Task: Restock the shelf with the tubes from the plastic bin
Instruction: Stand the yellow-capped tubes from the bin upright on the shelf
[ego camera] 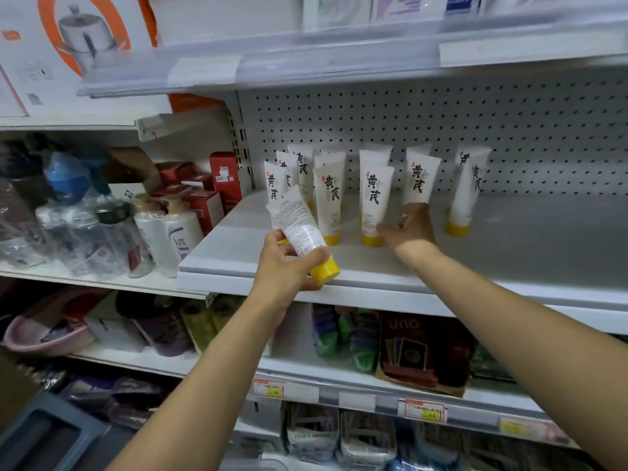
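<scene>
Several white tubes (375, 195) with black characters and yellow caps stand cap-down in rows on the white shelf (526, 239), in front of its pegboard back. My left hand (285, 266) grips another tube (300, 229) at the shelf's front edge; it is tilted, printed back up, yellow cap toward me. My right hand (413, 224) reaches onto the shelf, its fingers curled round the lower end of a standing tube (420, 180) and hiding that tube's cap. One more tube (467, 192) stands apart on the right.
To the left, a lower shelf holds bottles (176, 229) and red boxes (217, 188). A shelf lip (339, 59) hangs overhead. Below are card packs (418, 348) and price tags (424, 411). A grey-blue plastic bin (44, 433) sits at bottom left. Bare shelf lies right of the tubes.
</scene>
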Tool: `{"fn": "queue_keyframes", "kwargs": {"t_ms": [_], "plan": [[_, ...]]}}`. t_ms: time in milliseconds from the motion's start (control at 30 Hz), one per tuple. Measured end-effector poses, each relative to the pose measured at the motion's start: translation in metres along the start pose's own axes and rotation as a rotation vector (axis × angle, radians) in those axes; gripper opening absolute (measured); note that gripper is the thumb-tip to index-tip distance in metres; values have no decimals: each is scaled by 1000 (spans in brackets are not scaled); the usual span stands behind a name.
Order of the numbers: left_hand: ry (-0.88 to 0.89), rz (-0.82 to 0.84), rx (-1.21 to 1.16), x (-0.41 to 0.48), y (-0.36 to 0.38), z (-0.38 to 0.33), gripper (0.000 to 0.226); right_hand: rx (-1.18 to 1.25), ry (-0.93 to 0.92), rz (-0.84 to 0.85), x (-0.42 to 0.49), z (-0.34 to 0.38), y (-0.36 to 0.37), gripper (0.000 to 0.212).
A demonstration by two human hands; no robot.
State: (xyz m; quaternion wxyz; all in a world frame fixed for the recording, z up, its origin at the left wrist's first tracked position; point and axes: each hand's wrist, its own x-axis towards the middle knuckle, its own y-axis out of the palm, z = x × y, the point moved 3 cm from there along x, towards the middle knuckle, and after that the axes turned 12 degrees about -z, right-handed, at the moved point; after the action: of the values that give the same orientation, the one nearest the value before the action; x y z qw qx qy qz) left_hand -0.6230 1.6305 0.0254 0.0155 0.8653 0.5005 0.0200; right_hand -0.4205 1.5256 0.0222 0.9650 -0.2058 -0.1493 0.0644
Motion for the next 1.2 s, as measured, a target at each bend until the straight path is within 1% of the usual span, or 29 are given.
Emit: {"fn": "queue_keyframes", "kwargs": {"t_ms": [33, 67, 100, 167, 200, 267, 333, 433, 500, 567, 600, 667, 733, 800, 900, 967, 1000, 1067, 1200], "plan": [[8, 7, 4, -1, 1, 0, 59, 43, -25, -53, -7, 3, -6, 48], [15, 17, 9, -2, 3, -1, 57, 100, -44, -56, -16, 8, -11, 36], [15, 30, 9, -3, 6, -1, 54, 157, -74, -18, -25, 15, -15, 26], [4, 61, -13, -4, 12, -2, 52, 197, -142, 158, -44, 29, -18, 4], [2, 78, -35, -5, 16, -2, 54, 186, -148, 285, -53, 34, -19, 12], [21, 104, -61, -5, 23, -3, 62, 187, -44, 551, -66, 39, -20, 30], [59, 108, -57, -5, 29, -6, 66, 259, 59, 711, -71, 39, -26, 33], [82, 164, -50, -4, 37, -11, 73, 365, 85, 802, -64, 30, -37, 27], [83, 260, 22, -5, 44, -12, 83, 347, 44, 847, -59, 22, -46, 32], [94, 351, 132, -9, 53, -14, 79, 312, -7, 874, -59, 16, -55, 36], [103, 376, 178, -10, 58, -15, 74, 280, -47, 852, -59, 14, -59, 35], [117, 388, 218, -11, 68, -18, 64, 194, -139, 736, -57, 13, -65, 30], [133, 372, 225, -12, 77, -19, 56, 139, -210, 606, -52, 12, -67, 31], [139, 360, 210, -13, 84, -19, 53, 134, -236, 504, -45, 9, -69, 29], [184, 318, 263, -13, 88, -19, 54, 243, -132, 332, -31, 0, -74, 28], [300, 240, 413, -9, 85, -19, 53, 312, -49, 225, -19, -6, -76, 31], [373, 209, 509, -6, 84, -18, 52, 299, -25, 188, -12, -9, -76, 33], [476, 187, 662, -3, 83, -15, 51, 195, -16, 154, -1, -17, -73, 40], [532, 183, 755, -1, 85, -10, 46, -5, -64, 123, 9, -26, -66, 49]]}}
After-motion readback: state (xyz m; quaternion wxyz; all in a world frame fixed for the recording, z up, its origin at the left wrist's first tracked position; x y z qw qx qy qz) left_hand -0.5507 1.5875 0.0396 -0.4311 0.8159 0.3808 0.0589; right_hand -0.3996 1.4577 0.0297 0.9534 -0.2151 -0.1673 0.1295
